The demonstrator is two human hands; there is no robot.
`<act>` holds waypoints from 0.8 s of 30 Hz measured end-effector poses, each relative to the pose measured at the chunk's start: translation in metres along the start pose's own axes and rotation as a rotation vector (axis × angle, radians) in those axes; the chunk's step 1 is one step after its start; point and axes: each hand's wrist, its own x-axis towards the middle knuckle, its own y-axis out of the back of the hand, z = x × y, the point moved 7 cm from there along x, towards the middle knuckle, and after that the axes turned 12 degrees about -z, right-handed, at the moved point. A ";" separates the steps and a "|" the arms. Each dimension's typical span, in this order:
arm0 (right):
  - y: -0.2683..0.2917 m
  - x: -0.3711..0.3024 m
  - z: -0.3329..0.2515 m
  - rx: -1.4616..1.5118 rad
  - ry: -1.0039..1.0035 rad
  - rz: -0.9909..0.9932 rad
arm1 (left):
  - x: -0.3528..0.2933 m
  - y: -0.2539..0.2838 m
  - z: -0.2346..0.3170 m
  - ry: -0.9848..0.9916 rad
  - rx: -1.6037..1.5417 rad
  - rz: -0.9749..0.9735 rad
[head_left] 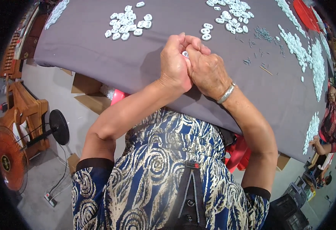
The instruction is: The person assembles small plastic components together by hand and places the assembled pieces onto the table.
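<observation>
My left hand (172, 63) and my right hand (210, 71) are pressed together over the near part of the table, fingers closed around a small white oval piece with a hole (185, 54). Only its end shows between the fingers; the rest is hidden. A silvery bracelet (227, 93) circles my right wrist. Beyond my left hand lies a loose heap of white oval two-holed pieces (124, 27). Farther to the right is another heap of such pieces (235, 16), with a scatter of small grey pins (264, 34) beside it. A thin wooden stick (266, 70) rests near the pins.
The table has a grey cloth (110, 61). Along its right side run bands of small white pieces (318, 73) and a red dish (305, 15). Another person's hand (317, 144) reaches the right edge. A floor fan (9, 161) and a cardboard box (84, 85) stand at the left.
</observation>
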 end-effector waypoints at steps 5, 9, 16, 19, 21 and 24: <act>0.001 0.000 0.001 0.016 0.024 0.016 | 0.001 0.002 -0.001 0.025 0.016 -0.018; 0.003 -0.001 0.003 0.007 0.011 0.033 | 0.000 -0.004 0.003 -0.022 0.019 -0.143; 0.016 -0.007 0.014 0.008 -0.081 0.133 | -0.015 -0.014 0.026 -0.041 0.670 -0.112; 0.014 -0.008 0.017 0.013 -0.094 0.120 | -0.019 0.000 0.028 -0.058 0.872 -0.116; 0.007 -0.006 0.016 0.038 -0.143 -0.018 | -0.029 0.003 0.030 -0.091 0.906 -0.142; 0.012 -0.004 0.008 0.122 0.023 -0.033 | -0.032 0.004 0.039 -0.100 0.864 -0.143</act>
